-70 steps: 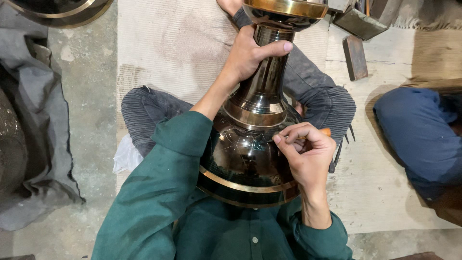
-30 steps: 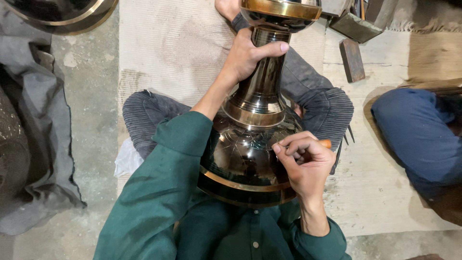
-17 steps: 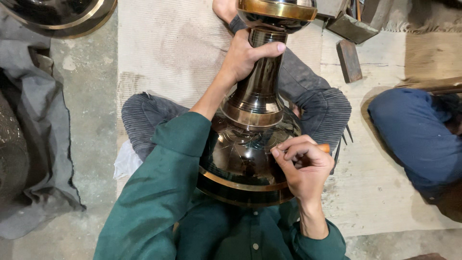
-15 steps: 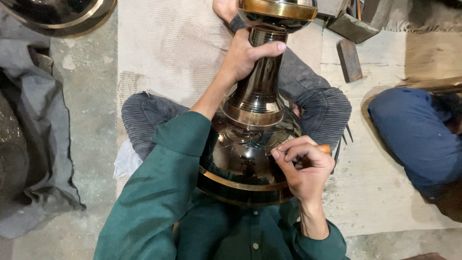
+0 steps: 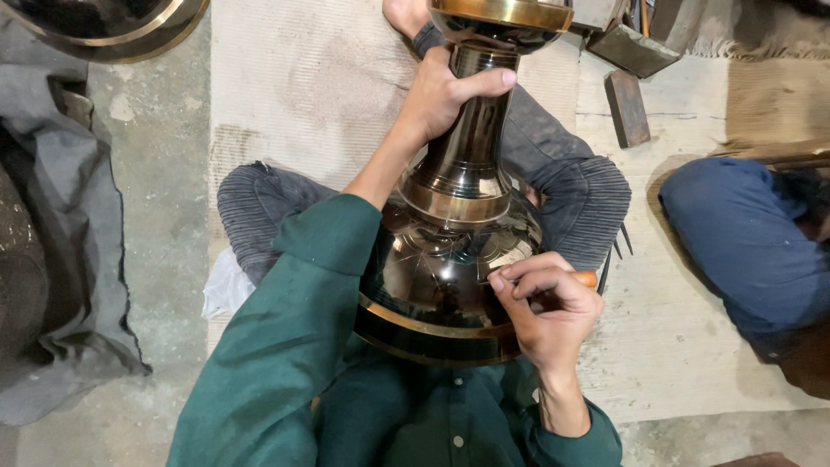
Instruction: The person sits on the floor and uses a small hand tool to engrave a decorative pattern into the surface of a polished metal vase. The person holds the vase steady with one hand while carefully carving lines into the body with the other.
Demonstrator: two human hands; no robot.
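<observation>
Your left hand [image 5: 445, 91] clamped round neck of dark brass-banded vase [image 5: 454, 259], vase lying across your lap, mouth away from you. Right hand [image 5: 545, 307] closed on orange-handled engraving tool [image 5: 586, 278], tip at shoulder. Leaf lines already cut near neck; lower belly looks plain, engraving judged partway done.

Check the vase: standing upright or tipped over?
Tipped: the vase lies across the lap, left hand gripping its neck.
</observation>
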